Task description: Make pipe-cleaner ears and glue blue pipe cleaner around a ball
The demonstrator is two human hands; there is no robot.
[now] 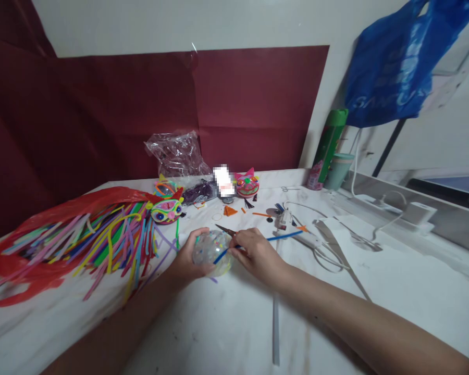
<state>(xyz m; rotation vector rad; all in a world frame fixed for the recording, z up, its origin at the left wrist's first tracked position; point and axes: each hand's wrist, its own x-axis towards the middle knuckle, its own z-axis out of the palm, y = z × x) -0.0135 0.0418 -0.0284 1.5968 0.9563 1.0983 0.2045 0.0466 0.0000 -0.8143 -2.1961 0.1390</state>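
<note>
My left hand [186,260] is wrapped round a clear ball [212,251] with coloured specks inside, holding it on the white table [234,323]. My right hand [254,251] pinches a thin blue stick [281,237] whose near end touches the ball. A pair of scissors [224,229] lies just behind the ball, close to my right fingers.
A heap of coloured pipe cleaners [101,234] on red plastic fills the left. Decorated balls with faces [167,210] [247,185] stand behind, with a clear bag [177,153]. A glue gun [285,219], cables, a charger [418,213], a green can [331,143] and a cup [339,170] sit at the right.
</note>
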